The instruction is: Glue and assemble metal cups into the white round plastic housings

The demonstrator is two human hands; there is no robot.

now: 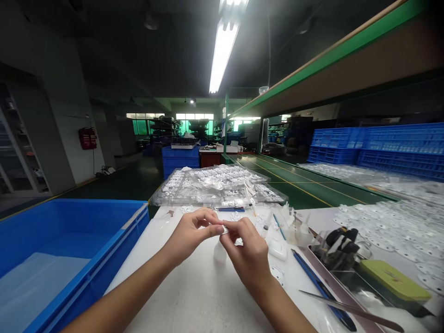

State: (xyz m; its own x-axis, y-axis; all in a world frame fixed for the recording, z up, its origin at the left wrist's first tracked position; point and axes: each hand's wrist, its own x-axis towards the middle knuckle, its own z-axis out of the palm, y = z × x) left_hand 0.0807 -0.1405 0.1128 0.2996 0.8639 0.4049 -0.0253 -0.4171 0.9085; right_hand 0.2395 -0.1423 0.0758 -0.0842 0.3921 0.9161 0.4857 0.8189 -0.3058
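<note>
Over the white tabletop (180,286), my left hand (196,229) and my right hand (248,243) meet fingertip to fingertip. Between them they pinch a small white part (225,229), mostly covered by the fingers, so its exact kind cannot be made out. A translucent white bottle-like object (219,253) stands just below the fingertips, partly behind my right hand. To the right of that hand lie a white rounded case (278,249) and a white disc with holes (277,274).
Trays of small white parts (215,182) are stacked at the table's far end. A blue bin (104,259) stands at left. At right are tweezers (347,307), a blue-handled tool (322,289), a tool box (342,259) and many white discs (391,226). A green-edged shelf (333,55) hangs above.
</note>
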